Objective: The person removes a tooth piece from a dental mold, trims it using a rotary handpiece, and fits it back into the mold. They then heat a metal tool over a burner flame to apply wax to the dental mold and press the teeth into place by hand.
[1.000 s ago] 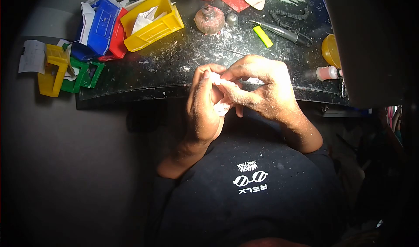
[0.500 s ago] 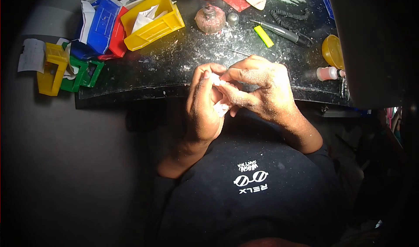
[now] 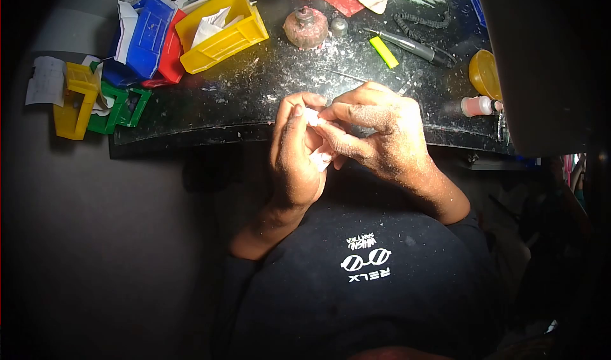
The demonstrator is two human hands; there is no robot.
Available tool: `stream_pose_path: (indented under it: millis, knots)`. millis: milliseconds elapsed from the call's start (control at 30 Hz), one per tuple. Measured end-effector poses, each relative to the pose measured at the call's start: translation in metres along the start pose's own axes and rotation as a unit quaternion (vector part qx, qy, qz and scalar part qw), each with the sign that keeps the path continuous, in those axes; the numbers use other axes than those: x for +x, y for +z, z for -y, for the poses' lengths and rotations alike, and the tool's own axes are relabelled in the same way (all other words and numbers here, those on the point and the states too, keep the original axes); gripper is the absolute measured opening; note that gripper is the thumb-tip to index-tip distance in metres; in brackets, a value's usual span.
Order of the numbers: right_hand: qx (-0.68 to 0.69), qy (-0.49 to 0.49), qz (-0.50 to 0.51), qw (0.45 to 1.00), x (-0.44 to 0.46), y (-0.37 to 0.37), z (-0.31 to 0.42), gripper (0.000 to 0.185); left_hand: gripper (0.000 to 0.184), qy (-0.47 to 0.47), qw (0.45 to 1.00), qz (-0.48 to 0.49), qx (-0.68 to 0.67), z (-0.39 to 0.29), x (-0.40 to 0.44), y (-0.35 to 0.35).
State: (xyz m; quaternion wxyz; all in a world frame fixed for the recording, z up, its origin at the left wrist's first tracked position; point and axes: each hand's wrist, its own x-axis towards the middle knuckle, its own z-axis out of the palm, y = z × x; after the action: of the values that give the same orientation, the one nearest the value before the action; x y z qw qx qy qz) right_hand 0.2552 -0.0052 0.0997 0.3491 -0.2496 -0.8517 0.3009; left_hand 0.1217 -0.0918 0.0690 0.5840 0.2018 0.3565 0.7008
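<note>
My left hand (image 3: 296, 153) is curled around a small white and pale pink piece (image 3: 312, 117) that looks like plaster, most of it covered by fingers. A lower part of the white material shows beside the left palm. The thumb and forefinger of my right hand (image 3: 385, 128) are pinched together at the upper part of the same piece. Whether a tiny thing sits between those right fingertips is hidden. Pale dust coats both hands. Just beyond them on the black bench (image 3: 210, 109) lies a thin metal tool (image 3: 344, 74).
Yellow bin (image 3: 226, 39), blue bin (image 3: 149, 39) and several others stand left. Behind the hands are a stained round jar (image 3: 306, 29), a small metal cap (image 3: 338, 27), a bright green stick (image 3: 384, 53) and a corded handpiece (image 3: 414, 47). Right are a yellow bowl (image 3: 484, 74) and pink bottle (image 3: 477, 107).
My right hand has shifted very slightly, its fingertips staying at the white piece. My left hand keeps its hold almost unmoved.
</note>
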Motion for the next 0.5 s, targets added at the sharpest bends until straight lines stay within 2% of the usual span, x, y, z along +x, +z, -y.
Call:
stream_pose_path:
  millis: [167,233,267,367,400,433,500]
  knots:
    - [0.027,0.035,0.001,0.999,-0.003,-0.004,0.000,0.022,0.036,0.007,0.999,-0.030,0.037,-0.001,0.000,0.002]
    - [0.049,0.037,0.001,0.998,-0.004,-0.008,-0.004,0.025,0.041,-0.023,0.999,0.033,0.012,-0.005,-0.001,-0.008]
    - [0.087,0.024,0.011,0.996,-0.004,-0.010,-0.007,0.027,0.044,-0.029,0.990,0.093,-0.097,-0.005,0.003,-0.015]
    - [0.138,0.000,0.024,0.990,-0.002,-0.016,-0.010,0.031,0.046,-0.038,0.990,0.119,-0.069,-0.011,0.001,-0.020]
    - [0.138,-0.014,0.026,0.990,-0.001,-0.019,-0.009,0.032,0.048,-0.052,0.982,0.130,-0.124,-0.013,0.002,-0.022]
    - [0.137,-0.027,0.026,0.990,-0.001,-0.020,-0.010,0.034,0.048,-0.052,0.982,0.130,-0.124,-0.015,0.002,-0.018]
    - [0.144,-0.013,0.026,0.989,-0.003,-0.022,-0.010,0.035,0.059,-0.079,0.991,0.094,-0.048,-0.023,0.001,-0.007]
